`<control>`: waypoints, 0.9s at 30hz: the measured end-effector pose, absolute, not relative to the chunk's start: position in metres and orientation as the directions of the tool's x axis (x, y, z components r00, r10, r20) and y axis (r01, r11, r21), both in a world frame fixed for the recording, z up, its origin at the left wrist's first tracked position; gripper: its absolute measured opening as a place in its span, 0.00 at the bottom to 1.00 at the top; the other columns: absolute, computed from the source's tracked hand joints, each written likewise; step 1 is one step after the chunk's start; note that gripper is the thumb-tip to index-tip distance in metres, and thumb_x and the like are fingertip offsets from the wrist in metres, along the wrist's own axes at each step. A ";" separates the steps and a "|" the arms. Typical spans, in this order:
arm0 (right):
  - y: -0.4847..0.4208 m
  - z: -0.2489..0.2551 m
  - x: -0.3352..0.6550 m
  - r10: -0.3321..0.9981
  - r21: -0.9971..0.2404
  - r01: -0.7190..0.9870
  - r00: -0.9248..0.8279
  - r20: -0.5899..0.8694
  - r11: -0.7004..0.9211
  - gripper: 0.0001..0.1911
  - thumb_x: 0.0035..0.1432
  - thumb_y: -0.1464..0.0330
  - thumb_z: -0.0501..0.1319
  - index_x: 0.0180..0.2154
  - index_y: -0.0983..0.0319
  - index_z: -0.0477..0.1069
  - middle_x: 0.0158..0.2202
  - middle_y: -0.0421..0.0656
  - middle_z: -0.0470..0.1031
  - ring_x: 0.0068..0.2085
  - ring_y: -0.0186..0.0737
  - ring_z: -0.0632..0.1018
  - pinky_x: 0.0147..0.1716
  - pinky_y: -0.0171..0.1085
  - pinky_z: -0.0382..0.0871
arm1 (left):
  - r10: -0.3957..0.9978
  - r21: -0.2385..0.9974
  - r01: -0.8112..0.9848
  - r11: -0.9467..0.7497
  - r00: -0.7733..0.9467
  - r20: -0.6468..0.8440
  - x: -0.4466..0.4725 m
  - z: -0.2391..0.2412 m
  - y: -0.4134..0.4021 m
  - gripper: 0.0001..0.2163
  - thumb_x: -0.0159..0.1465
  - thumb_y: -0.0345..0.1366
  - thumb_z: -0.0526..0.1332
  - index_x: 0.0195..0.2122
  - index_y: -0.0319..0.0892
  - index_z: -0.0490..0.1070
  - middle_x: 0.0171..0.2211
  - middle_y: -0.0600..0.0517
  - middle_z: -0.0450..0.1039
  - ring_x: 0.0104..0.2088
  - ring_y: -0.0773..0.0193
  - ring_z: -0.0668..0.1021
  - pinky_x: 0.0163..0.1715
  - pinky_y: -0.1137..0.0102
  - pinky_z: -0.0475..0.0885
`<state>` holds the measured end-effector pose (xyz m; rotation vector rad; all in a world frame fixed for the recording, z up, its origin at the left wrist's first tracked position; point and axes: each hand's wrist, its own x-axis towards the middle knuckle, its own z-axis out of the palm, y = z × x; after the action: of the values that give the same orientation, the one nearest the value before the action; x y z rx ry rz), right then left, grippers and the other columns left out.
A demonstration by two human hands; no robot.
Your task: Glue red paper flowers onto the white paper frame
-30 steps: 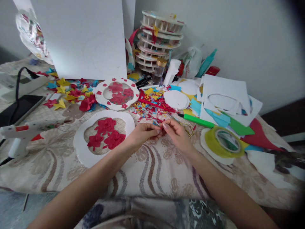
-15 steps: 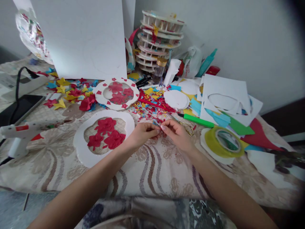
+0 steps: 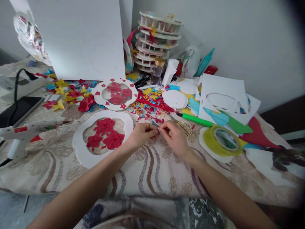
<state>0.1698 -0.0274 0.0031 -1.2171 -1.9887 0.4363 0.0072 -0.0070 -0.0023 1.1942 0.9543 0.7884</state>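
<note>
Over the patterned tablecloth, my left hand and my right hand meet fingertip to fingertip. Both pinch something tiny between them, too small and too covered by the fingers to name. Just beyond the fingertips lie paper scraps in red, yellow and blue. Gold-handled scissors rest behind my right hand, their blades pointing away. To the left of my left hand lies a white scalloped ring, with red paper flowers inside its opening. Behind it is a second ring dotted with red pieces.
A glue gun and a phone lie at the left. On the right are a green marker, a yellow tape roll and cut white sheets. A tiered white stand and a jar are at the back.
My right hand's fingers have curled in more, and its wrist has turned slightly. Both hands stay together in nearly the same place. The whole view has shifted a little.
</note>
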 end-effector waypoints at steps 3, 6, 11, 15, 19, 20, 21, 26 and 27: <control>-0.027 0.002 0.171 0.850 -0.586 0.625 -0.291 0.438 0.516 0.04 0.59 0.71 0.53 0.31 0.59 0.63 0.29 0.41 0.67 0.33 0.37 0.69 0.32 0.35 0.62 | 0.898 0.978 -0.009 0.207 0.398 -0.186 0.008 -0.001 -0.008 0.04 0.54 0.31 0.62 0.27 0.35 0.73 0.22 0.52 0.73 0.23 0.70 0.73 0.27 0.75 0.69; -0.025 0.002 0.172 0.889 -0.654 0.604 -0.274 0.366 0.455 0.05 0.60 0.69 0.53 0.31 0.59 0.62 0.28 0.41 0.67 0.30 0.36 0.69 0.30 0.35 0.62 | 0.892 0.974 -0.018 0.224 0.406 -0.198 0.007 -0.001 -0.008 0.05 0.54 0.32 0.62 0.28 0.35 0.73 0.23 0.52 0.73 0.23 0.70 0.73 0.28 0.75 0.69; -0.020 0.001 0.174 0.957 -0.865 0.438 -0.251 0.144 0.245 0.10 0.60 0.62 0.54 0.29 0.60 0.63 0.24 0.38 0.66 0.25 0.34 0.67 0.25 0.34 0.61 | 0.874 0.963 -0.067 0.260 0.440 -0.206 0.006 -0.005 -0.006 0.08 0.53 0.36 0.65 0.28 0.35 0.73 0.23 0.51 0.73 0.24 0.70 0.73 0.28 0.74 0.69; -0.017 0.000 0.175 0.960 -0.944 0.308 -0.278 0.032 0.121 0.14 0.60 0.57 0.53 0.30 0.60 0.65 0.23 0.38 0.67 0.24 0.33 0.67 0.23 0.33 0.62 | 0.867 0.954 -0.099 0.282 0.453 -0.209 0.005 -0.007 -0.005 0.10 0.52 0.39 0.66 0.29 0.36 0.74 0.24 0.51 0.73 0.24 0.71 0.73 0.28 0.74 0.68; -0.018 0.001 0.174 0.958 -0.938 0.323 -0.284 0.027 0.122 0.15 0.58 0.56 0.55 0.29 0.60 0.64 0.23 0.37 0.67 0.23 0.32 0.66 0.21 0.32 0.59 | 0.853 0.948 -0.105 0.301 0.474 -0.218 0.004 -0.006 -0.005 0.11 0.51 0.40 0.67 0.27 0.35 0.73 0.24 0.51 0.73 0.24 0.71 0.73 0.29 0.74 0.68; -0.019 0.002 0.174 0.957 -0.931 0.340 -0.289 0.034 0.136 0.15 0.59 0.56 0.55 0.28 0.60 0.64 0.23 0.37 0.66 0.23 0.32 0.65 0.21 0.32 0.58 | 0.849 0.945 -0.108 0.309 0.479 -0.223 0.004 -0.006 -0.005 0.11 0.51 0.39 0.67 0.27 0.35 0.73 0.24 0.51 0.73 0.24 0.71 0.73 0.29 0.74 0.68; -0.019 0.003 0.174 0.955 -0.918 0.363 -0.292 0.049 0.158 0.15 0.59 0.57 0.55 0.28 0.60 0.64 0.23 0.37 0.66 0.23 0.32 0.65 0.21 0.32 0.57 | 0.845 0.942 -0.108 0.318 0.484 -0.230 0.004 -0.005 -0.005 0.11 0.51 0.39 0.67 0.26 0.35 0.73 0.24 0.51 0.73 0.24 0.71 0.73 0.29 0.74 0.68; -0.023 0.006 0.174 0.915 -0.777 0.515 -0.354 0.193 0.362 0.14 0.62 0.62 0.51 0.26 0.60 0.61 0.22 0.36 0.60 0.24 0.31 0.62 0.24 0.33 0.55 | 0.821 0.925 -0.083 0.370 0.495 -0.284 0.005 -0.004 -0.007 0.10 0.49 0.37 0.67 0.26 0.35 0.72 0.23 0.51 0.73 0.23 0.71 0.73 0.28 0.74 0.68; -0.023 0.006 0.174 0.907 -0.758 0.527 -0.367 0.206 0.385 0.14 0.62 0.62 0.51 0.25 0.60 0.60 0.22 0.36 0.59 0.24 0.31 0.61 0.24 0.33 0.55 | 0.819 0.924 -0.080 0.375 0.496 -0.290 0.005 -0.004 -0.008 0.10 0.49 0.37 0.68 0.26 0.35 0.72 0.23 0.51 0.73 0.23 0.71 0.73 0.28 0.75 0.67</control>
<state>0.1744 -0.0227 0.0058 -1.2265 -2.0278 0.7931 0.0049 -0.0076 -0.0040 1.0276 0.8729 0.6792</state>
